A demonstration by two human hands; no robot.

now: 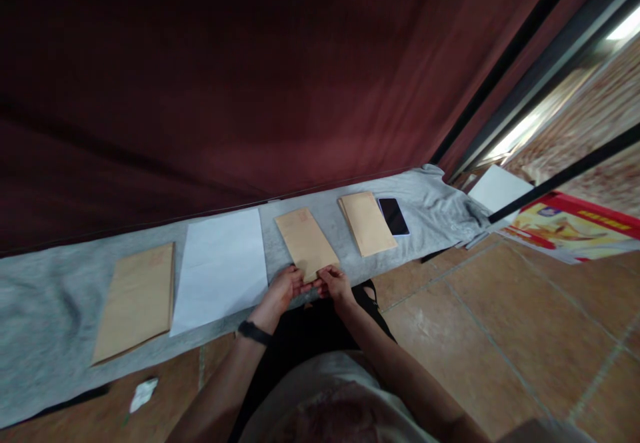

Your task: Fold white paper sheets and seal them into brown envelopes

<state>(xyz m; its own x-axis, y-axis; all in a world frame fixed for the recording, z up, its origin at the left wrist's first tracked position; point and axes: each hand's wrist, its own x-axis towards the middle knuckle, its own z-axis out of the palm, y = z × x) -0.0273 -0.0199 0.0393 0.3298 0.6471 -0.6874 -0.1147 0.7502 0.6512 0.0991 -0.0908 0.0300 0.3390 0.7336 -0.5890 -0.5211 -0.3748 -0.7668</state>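
A brown paper envelope (pixel 306 240) lies in front of me on the grey cloth, its near end at the cloth's front edge. My left hand (pixel 290 284) grips the left corner of that near end, fingers closed on the paper. At the right corner, my right hand (pixel 332 281) pinches the same end between thumb and fingers. White paper sheets (pixel 223 266) lie flat to the left of the envelope. To its right sits a small stack of brown envelopes (pixel 367 223). More brown envelopes (pixel 135 296) rest at the far left.
A phone (pixel 393 216) lies beside the right envelope stack. Grey cloth (pixel 40 316) covers the long narrow surface, with a dark red curtain (pixel 250 96) behind it. At the right are a black bar (pixel 570 176) and a red and yellow box (pixel 575 226). Crumpled white paper (pixel 143 394) lies on the tiled floor.
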